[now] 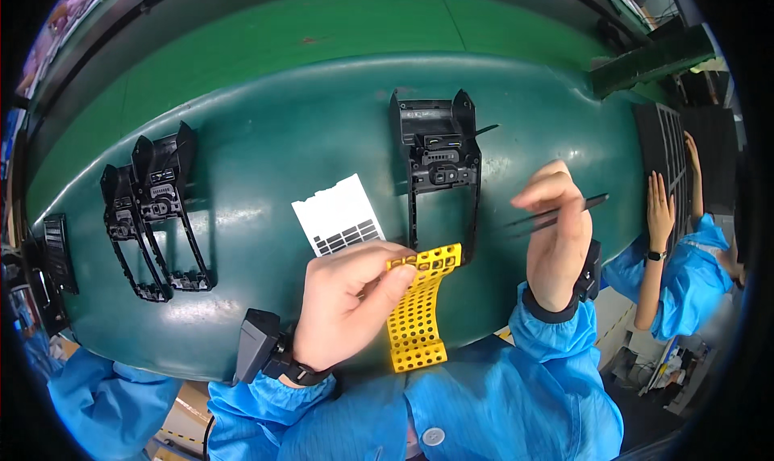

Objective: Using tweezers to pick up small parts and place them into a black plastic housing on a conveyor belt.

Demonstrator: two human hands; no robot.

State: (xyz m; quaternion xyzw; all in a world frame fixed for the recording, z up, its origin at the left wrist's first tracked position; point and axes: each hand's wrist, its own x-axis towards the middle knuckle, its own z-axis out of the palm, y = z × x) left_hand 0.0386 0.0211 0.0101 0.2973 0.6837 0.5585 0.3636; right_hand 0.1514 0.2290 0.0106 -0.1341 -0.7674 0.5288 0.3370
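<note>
My left hand (343, 304) pinches the upper end of a yellow strip (414, 320) dotted with rows of dark round pieces. The strip's lower part hangs curled toward my body. My right hand (558, 239) is closed on dark tweezers (595, 201), held to the right of the strip and apart from it; their tips are smeared by motion. Just beyond the strip lies a black plastic frame (439, 122) with two long legs, whose lower end is partly covered by the strip. A white sheet with black rectangular stickers (334, 207) rests beyond my left hand.
Two more black frames (164, 179) lie overlapping on the green table mat (274, 122) at the left. A dark slotted part (58, 251) sits at the far left edge. On the right, a co-worker's hands (661, 211) are at a dark gridded tray (665, 134).
</note>
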